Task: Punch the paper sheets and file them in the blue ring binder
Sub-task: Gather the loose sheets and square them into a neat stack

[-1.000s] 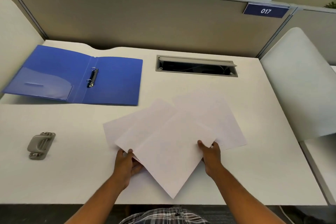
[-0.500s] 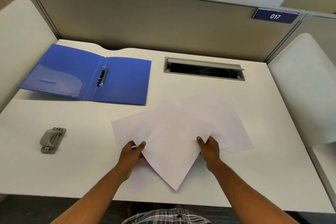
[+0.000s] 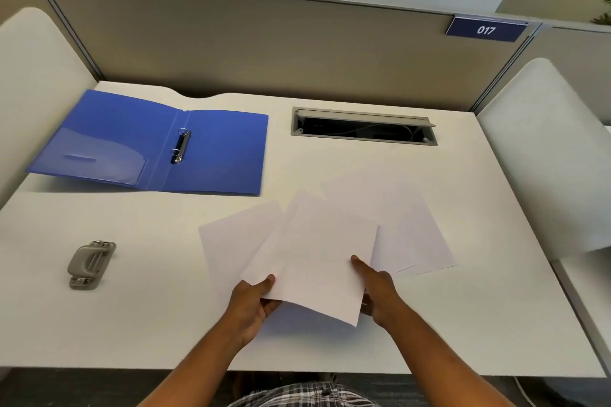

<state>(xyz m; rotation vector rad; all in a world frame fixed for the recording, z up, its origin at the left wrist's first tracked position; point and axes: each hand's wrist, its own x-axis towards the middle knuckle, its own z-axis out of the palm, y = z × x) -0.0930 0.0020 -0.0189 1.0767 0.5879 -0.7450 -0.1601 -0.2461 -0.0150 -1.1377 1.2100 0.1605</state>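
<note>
Compared with the frame half a second earlier, the top sheet has turned from a diamond-like tilt to a squarer attitude over the fanned paper sheets (image 3: 317, 251), and both hands grip nearer its lower corners. The left hand (image 3: 253, 302) pinches the lower left corner of the upper sheets, thumb on top and fingers curled beneath. The right hand (image 3: 377, 291) holds the lower right edge, thumb pressed on the top sheet; its other fingers are hidden under the paper.

The sheets lie overlapped on the white worktop (image 3: 463, 324), near its front edge and right of centre. The blue ring binder (image 3: 218, 155) lies open and flat at the rear left, well apart from the sheets, with two metal rings standing on its spine. A grey hole punch (image 3: 91, 264) sits at the front left, untouched.

A grey cable tray (image 3: 363, 127) is recessed into the worktop behind the sheets. A beige partition (image 3: 264, 43) carries a blue label reading 017 (image 3: 485, 30).

The paper is thin, matt and plain white; the binder cover is smooth plastic with a translucent inner pocket.
</note>
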